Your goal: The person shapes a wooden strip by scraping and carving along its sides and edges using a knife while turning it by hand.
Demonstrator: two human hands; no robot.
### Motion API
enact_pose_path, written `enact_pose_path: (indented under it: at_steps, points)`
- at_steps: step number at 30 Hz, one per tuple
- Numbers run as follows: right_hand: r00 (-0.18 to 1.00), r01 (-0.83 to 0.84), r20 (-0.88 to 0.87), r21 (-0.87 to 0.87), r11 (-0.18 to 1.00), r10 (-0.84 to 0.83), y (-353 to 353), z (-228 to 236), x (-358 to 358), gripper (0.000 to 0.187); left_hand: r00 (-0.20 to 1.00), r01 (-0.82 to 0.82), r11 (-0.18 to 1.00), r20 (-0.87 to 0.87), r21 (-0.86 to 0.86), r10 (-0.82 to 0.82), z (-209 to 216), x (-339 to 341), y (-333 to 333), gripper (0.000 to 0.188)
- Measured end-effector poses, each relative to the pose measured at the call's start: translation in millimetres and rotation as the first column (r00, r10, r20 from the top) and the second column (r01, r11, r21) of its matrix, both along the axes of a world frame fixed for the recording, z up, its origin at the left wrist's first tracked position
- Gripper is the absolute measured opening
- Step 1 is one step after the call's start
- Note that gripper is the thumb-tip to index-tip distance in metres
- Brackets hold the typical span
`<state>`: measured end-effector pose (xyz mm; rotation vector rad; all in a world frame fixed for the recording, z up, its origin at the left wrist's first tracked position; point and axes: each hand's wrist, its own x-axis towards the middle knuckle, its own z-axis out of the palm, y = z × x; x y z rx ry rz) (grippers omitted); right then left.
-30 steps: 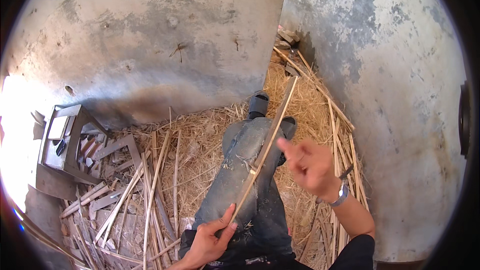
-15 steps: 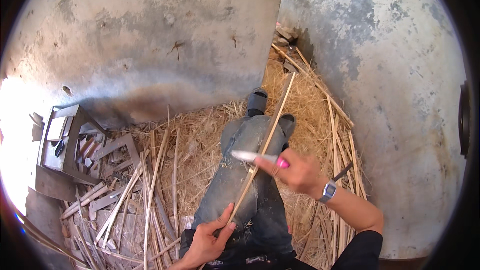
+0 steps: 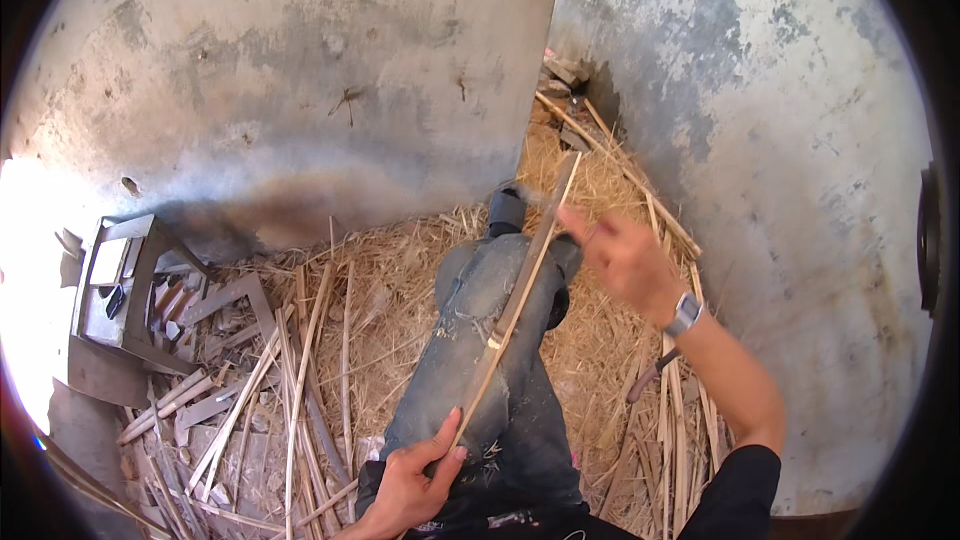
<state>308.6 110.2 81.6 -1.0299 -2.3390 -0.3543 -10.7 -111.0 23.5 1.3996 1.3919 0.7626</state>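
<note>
A long split bamboo strip, dark on one face with a pale edge and a node near its middle, slants across my jeans-clad legs. My left hand is closed, pinching its near end between thumb and fingers. Close to the far end, my right hand is curled around a knife, smeared by motion. The knife's pale blade is a faint blur at the strip; its pink handle is mostly hidden in the fingers. A watch is on my right wrist.
Straw-like shavings cover the floor. Bamboo sticks lie at left, and more line the right wall. A dark-handled tool rests near my right forearm. A worn stool-like frame stands at left. Stones sit in the far corner.
My right hand has moved with the knife up and away along the strip, from mid-length to near its far end. My left hand keeps its hold on the near end.
</note>
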Motion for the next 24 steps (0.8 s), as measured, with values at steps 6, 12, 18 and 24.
enact_pose_path:
  at_steps: [6, 12, 18, 24]
  points:
    - [0.986, 0.055, 0.152, 0.084, 0.995, -0.068, 7.9, 0.8, 0.7, 0.068, 0.996, -0.004, 0.998, -0.093, 0.068, 0.010, 7.5, -0.4, -5.4, 0.051]
    - [0.977, -0.101, 0.176, -0.115, 0.988, 0.120, -10.6, -7.6, -14.1, 0.071, 0.995, 0.040, 0.967, -0.096, 0.251, -0.016, -8.3, 0.7, -4.7, 0.052]
    - [0.987, -0.010, 0.160, -0.114, 0.993, 0.028, 3.5, -5.0, -7.7, 0.060, 0.996, -0.051, 0.986, 0.076, 0.159, 0.039, -1.0, 5.2, -5.4, 0.048]
    - [0.996, 0.090, -0.023, -0.065, 0.994, -0.092, 51.8, 14.6, 41.1, 0.054, 0.997, 0.004, 0.995, 0.081, -0.104, 0.004, 13.6, 1.6, -8.4, 0.047]
